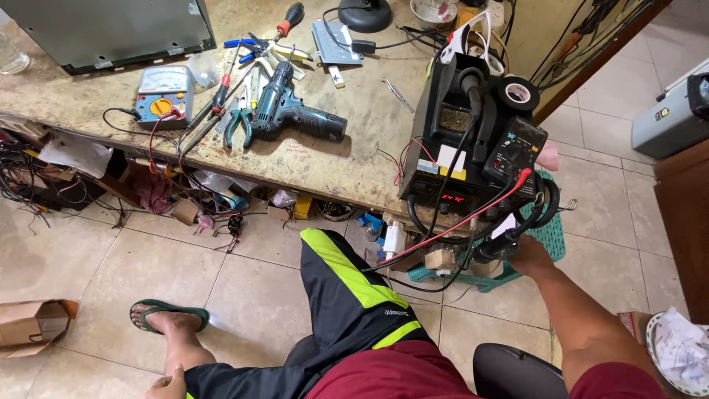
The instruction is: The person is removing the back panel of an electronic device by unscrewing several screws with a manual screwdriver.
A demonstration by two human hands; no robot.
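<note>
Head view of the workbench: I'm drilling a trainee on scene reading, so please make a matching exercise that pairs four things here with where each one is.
Things:
1. cordless drill
2. analog multimeter
3. roll of black tape
4. right hand

Places:
A. on top of the black soldering station, at its right rear
B. below the bench edge, gripping a black handle on a hose
C. lying on its side near the middle of the bench
D. on the left part of the bench, red and black leads beside it

Pairs: 1-C, 2-D, 3-A, 4-B
</note>
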